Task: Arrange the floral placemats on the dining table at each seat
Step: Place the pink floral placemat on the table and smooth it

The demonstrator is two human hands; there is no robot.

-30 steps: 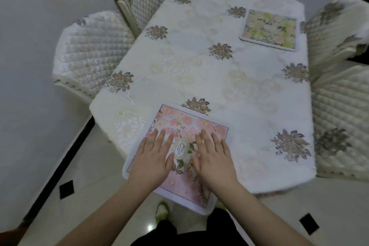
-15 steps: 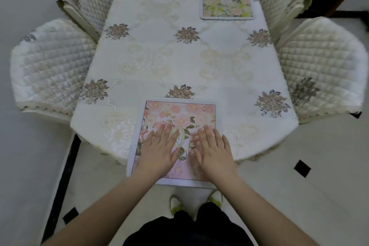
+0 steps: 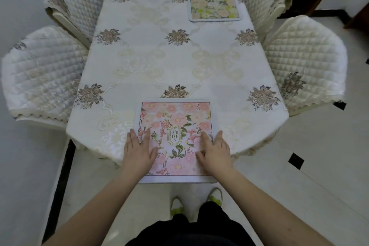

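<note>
Where hands press: "GARDEN" placemat (image 3: 175, 124)

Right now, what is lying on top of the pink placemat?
Both hands lie flat on the pink placemat: left hand near its left edge, right hand near its right. The print beneath the palms is covered.

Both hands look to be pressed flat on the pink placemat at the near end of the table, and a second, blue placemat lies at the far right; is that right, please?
Nearly. The head view shows the left hand and right hand flat on the pink placemat, but the far-right placemat is yellow-green with peach flowers, not blue.
</note>
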